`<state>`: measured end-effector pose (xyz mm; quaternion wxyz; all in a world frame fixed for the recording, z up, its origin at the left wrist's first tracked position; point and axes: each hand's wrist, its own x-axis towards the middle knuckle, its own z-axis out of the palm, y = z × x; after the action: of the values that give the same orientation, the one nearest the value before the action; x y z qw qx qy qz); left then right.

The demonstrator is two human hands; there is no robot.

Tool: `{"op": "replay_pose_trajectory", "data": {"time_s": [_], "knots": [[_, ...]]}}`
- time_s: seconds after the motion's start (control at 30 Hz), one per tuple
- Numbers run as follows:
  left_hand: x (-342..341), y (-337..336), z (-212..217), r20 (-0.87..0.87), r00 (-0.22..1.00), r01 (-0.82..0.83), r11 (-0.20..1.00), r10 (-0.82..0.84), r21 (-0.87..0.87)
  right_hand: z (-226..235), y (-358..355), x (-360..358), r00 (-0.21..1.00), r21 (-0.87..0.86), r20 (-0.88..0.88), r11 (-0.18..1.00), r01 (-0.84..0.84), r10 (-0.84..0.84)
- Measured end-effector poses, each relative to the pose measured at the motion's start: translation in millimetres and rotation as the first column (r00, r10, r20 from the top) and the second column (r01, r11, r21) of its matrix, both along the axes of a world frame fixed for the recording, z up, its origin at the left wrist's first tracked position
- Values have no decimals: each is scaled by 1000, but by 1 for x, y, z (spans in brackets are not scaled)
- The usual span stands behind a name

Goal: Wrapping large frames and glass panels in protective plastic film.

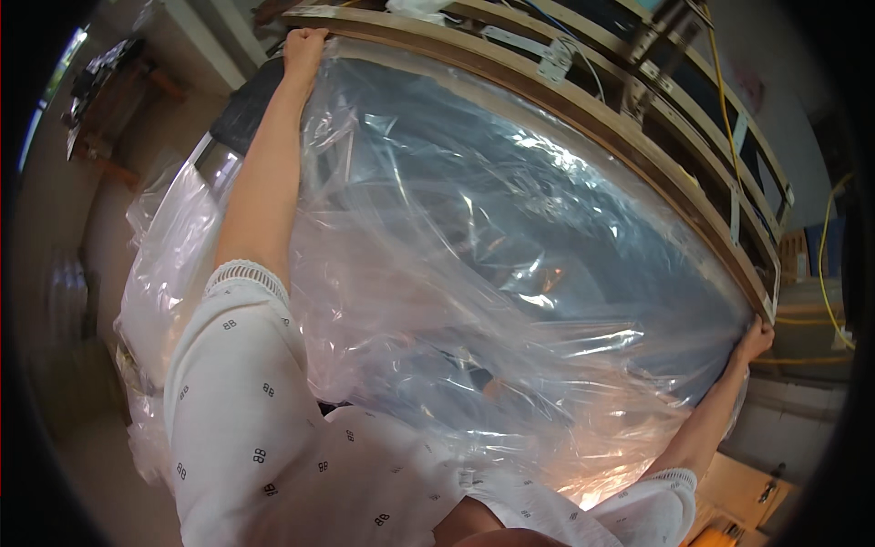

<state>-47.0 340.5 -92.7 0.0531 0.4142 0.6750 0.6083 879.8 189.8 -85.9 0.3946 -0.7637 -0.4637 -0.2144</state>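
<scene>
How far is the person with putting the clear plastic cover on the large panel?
Done: the clear plastic bag already drapes over most of the large dark panel with its wooden frame. In hand: the left hand grips the plastic at one top corner, and the right hand grips it at the other. Left: the film bunches loosely near the person's chest, so the lower part looks not yet pulled smooth.

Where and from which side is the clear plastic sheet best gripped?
Judging by its pose, grip the plastic sheet at its two far corners along the wooden frame, coming from the outer ends, as the left hand and right hand do: pulled wide, the limp film stays spread.
</scene>
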Motion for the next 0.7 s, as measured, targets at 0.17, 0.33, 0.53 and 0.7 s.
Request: {"op": "replay_pose_trajectory", "data": {"time_s": [0.17, 0.33, 0.53, 0.7], "knots": [[-11, -4, 2, 403, 892, 165, 978, -203, 129, 6, -1, -16, 969, -11, -237, 997, 73, -74], [-23, -11, 4, 102, 992, -71, 997, 75, -44, 11, 2, -33, 937, -20, -350, 1000, 0, -7], [5, -20, 14, -469, 877, -109, 908, -103, -404, 10, -11, 15, 712, 131, -651, 963, -234, 262], [18, -88, 72, 229, 914, 300, 937, -336, 180, 28, -67, -58, 669, 242, -706, 967, -81, 232]]}}
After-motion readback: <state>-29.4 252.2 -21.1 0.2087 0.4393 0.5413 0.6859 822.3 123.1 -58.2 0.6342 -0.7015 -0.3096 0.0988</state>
